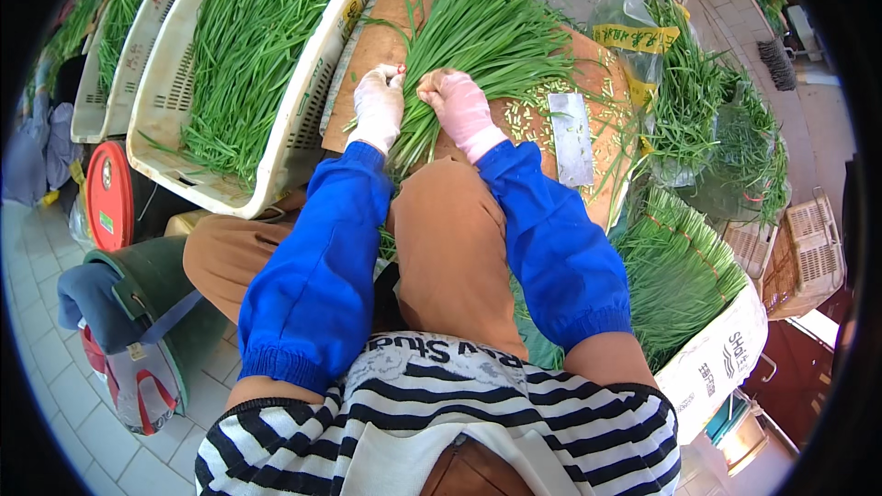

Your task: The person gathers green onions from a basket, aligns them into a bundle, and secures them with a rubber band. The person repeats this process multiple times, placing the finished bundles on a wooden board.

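Observation:
A large loose bunch of green Chinese chives (489, 27) lies across a wooden board (606, 83) before me. My left hand (379, 103), in a pale glove, is at the left side of its narrow end, thumb and fingertips close together beside a small red thing. Whether that hand grips any stalks cannot be told. My right hand (460, 107), in a pinkish glove, is curled over the stalks and closed on part of the bunch. To its right a broad metal blade (572, 139) lies flat among short cut stalk ends (527, 117).
White plastic crates (313, 83) of chives stand at the left. Plastic bags of greens (689, 96) and a white sack (716, 358) of chives (672, 275) are at the right. A green bucket (162, 289) and a red round lid (110, 196) stand at the lower left.

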Demonstrator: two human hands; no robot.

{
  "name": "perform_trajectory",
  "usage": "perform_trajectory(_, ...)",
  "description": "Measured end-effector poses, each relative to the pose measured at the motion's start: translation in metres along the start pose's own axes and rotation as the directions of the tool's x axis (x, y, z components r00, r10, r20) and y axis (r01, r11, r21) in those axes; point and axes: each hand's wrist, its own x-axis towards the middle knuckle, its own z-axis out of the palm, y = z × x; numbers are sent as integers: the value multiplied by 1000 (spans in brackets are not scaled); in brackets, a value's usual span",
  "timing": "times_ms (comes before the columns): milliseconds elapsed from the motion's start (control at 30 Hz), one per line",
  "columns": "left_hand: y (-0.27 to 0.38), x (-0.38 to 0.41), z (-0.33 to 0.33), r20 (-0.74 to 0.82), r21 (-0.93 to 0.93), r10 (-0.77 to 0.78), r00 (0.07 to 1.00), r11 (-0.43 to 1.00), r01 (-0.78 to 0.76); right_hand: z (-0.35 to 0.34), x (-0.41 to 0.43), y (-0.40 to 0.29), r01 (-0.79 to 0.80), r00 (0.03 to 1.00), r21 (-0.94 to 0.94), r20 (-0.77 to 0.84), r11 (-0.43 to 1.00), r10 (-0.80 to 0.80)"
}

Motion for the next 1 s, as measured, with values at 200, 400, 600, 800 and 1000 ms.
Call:
perform_trajectory(200, -6, 3, 4, -6, 149, 20, 1000, 989, -19, -15, -14, -22, 71, 996, -93, -45, 993, -75)
perform_trajectory(400, -14, -6, 16, -51, 72, -14, 999, 997, 17, -14, 14, -19, -329, 928, 50, 201, 943, 313)
perform_trajectory(600, -6, -20, 19, -47, -95, -49, 998, 994, 44, -20, 42, -20, -324, 790, -360, 406, 875, 460)
perform_trajectory(800, -10, -21, 16, -58, -105, -11, 998, 994, 5, -16, 51, -31, -243, 798, -468, 401, 850, 449)
perform_trajectory(1000, -2, -23, 3, 9, -69, 39, 999, 997, -38, -20, 57, -37, -256, 761, -501, 423, 827, 492)
